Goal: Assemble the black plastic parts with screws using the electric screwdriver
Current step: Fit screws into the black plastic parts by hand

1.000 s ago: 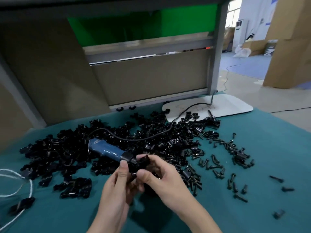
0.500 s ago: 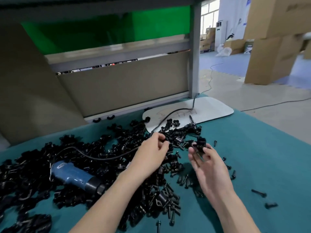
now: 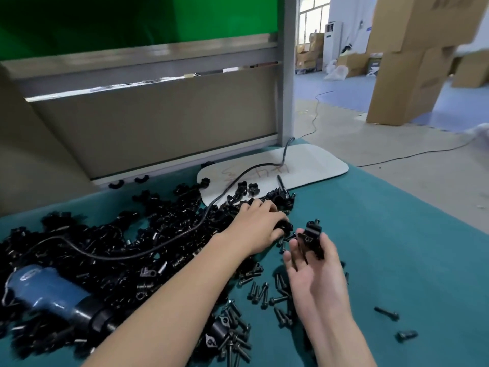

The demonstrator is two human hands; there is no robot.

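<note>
Part-picking step: right hand (image 3: 315, 263) is palm up, pinching a small black plastic clamp piece (image 3: 312, 238) over the middle of the teal-covered desk (image 3: 397, 234). Left hand (image 3: 260, 223) is palm down, fingers curled into the heap of black plastic parts (image 3: 148, 234) — can't tell if it grips one. Next likely needs a mating part, one of the loose black screws (image 3: 264, 290), then the blue electric screwdriver (image 3: 45, 295) — lying unheld front-left.

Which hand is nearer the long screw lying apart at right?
Right. The right hand, holding a black part, is left of the screw; the left hand is farther, on the pile.
</note>
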